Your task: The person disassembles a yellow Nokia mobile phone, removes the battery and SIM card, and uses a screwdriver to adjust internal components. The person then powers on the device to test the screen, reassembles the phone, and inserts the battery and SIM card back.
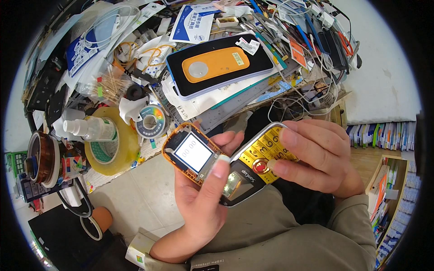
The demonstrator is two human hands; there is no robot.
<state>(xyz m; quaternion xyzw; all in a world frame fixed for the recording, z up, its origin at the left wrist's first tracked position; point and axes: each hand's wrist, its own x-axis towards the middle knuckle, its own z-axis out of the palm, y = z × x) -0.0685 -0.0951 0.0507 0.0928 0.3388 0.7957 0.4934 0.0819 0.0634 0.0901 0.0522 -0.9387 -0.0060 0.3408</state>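
My left hand point(201, 205) is closed around the orange body of an opened mobile phone point(168, 156), its thumb lying along the edge. The body's lit white screen point(193, 151) faces up and shows digits. My right hand point(323, 160) grips the phone's front cover point(246, 185), which has a black window section and a yellow keypad point(275, 147) with large keys and a red centre button. The cover is tilted beside the body, and its lower end meets the left thumb. Whether a cable joins the two parts is hidden. Both are held above my lap, in front of the desk.
A black tray with an orange phone back cover point(217, 65) lies on the cluttered desk. To its left are a solder wire spool point(151, 121), yellow tape roll point(124, 151), spray bottle point(95, 128) and cotton swabs point(110, 83). Hand tools and white cables point(312, 58) crowd the far right.
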